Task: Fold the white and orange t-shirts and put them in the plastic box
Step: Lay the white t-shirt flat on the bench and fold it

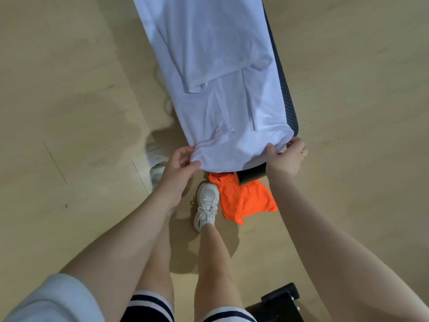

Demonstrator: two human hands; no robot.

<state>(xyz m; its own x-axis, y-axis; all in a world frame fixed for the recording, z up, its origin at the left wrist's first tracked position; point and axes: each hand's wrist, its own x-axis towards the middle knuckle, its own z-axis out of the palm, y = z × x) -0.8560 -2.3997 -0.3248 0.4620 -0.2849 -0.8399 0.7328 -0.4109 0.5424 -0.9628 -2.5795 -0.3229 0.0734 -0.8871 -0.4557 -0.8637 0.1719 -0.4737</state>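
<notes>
The white t-shirt (220, 84) lies lengthwise along a narrow dark bench (289, 105), with one sleeve folded in over its middle. My left hand (180, 166) pinches its near edge on the left. At the near right corner, my right hand (286, 156) grips the same edge. The orange t-shirt (246, 198) lies crumpled on the floor just below the bench's near end, beside my right shoe. No plastic box is in view.
Light wooden floor (69, 101) surrounds the bench. My white shoes (206, 205) stand at the bench's near end. A black object (278, 303) sits on the floor at the bottom right.
</notes>
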